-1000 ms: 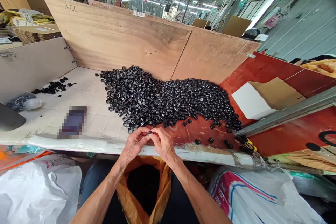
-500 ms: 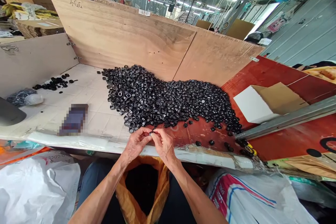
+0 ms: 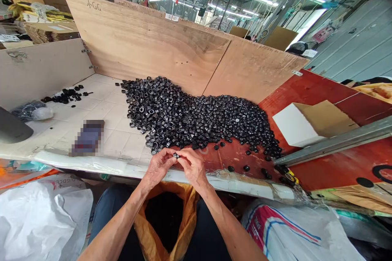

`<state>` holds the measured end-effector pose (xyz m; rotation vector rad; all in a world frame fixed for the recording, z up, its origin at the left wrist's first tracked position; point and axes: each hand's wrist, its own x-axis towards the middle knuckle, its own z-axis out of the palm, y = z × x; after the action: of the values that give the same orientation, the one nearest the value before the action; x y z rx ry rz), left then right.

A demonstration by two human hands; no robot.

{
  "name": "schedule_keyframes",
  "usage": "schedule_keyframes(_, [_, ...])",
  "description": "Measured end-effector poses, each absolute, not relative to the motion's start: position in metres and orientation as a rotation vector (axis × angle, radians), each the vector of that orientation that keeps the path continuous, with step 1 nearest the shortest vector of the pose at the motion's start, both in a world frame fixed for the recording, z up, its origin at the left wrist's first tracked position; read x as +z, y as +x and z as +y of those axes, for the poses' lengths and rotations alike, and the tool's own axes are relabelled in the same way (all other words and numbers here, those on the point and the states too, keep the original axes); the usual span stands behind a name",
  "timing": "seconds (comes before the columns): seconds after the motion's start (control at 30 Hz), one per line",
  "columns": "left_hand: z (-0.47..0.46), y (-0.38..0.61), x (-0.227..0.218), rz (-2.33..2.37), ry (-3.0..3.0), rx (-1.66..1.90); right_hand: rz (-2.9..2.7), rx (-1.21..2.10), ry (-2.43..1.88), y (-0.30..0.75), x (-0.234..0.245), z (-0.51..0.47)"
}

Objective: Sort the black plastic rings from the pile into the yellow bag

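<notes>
Between my two hands is a small black plastic part (image 3: 176,155), pinched by the fingertips of both. My left hand (image 3: 159,166) grips it from the left, and my right hand (image 3: 193,167) from the right. Fingers cover much of it, so its exact shape is hidden. Just beyond the hands lies a heap of black ring-shaped parts (image 3: 153,110), which runs into a heap of smaller black caps (image 3: 232,114) on the right. Below the hands, between the knees, an orange-brown sack (image 3: 191,212) stands with its mouth open and dark inside.
A pixelated flat object (image 3: 87,138) lies on the left tabletop, with a dark cylinder (image 3: 14,126) farther left. Wooden boards (image 3: 153,40) wall the back. An open white box (image 3: 295,124) and a metal bar (image 3: 337,142) are at right. White sacks (image 3: 39,216) flank the legs.
The black part shows more clearly between my fingertips now. My right hand's fingers have shifted slightly, and the whole view has moved a little.
</notes>
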<state>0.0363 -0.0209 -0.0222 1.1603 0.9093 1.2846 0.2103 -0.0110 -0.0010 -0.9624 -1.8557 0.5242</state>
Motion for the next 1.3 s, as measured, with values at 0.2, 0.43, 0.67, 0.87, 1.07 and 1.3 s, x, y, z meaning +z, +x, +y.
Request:
schedule_keyframes(0.2, [-0.021, 0.038, -0.023, 0.880, 1.170, 1.327, -1.857, 0.380, -1.168, 0.203, -0.009, -0.011])
schedule_keyframes(0.43, [-0.020, 0.037, -0.026, 0.900, 1.227, 1.321, -1.717, 0.680, -1.312, 0.200, -0.007, -0.018])
schedule_keyframes(0.67, [-0.019, 0.037, -0.028, 0.902, 1.172, 1.311, -1.741, 0.769, -1.232, 0.207, 0.001, -0.013])
schedule_keyframes(0.87, [-0.018, 0.036, -0.026, 0.871, 1.094, 1.239, -1.903, 0.607, -1.010, 0.218, 0.004, -0.009])
schedule_keyframes(1.07, [-0.019, 0.037, -0.024, 0.902, 1.140, 1.275, -1.780, 0.652, -1.083, 0.210, 0.003, -0.010])
schedule_keyframes(1.3, [-0.021, 0.037, -0.026, 0.905, 1.290, 1.272, -1.848, 0.446, -1.287, 0.204, -0.007, -0.011])
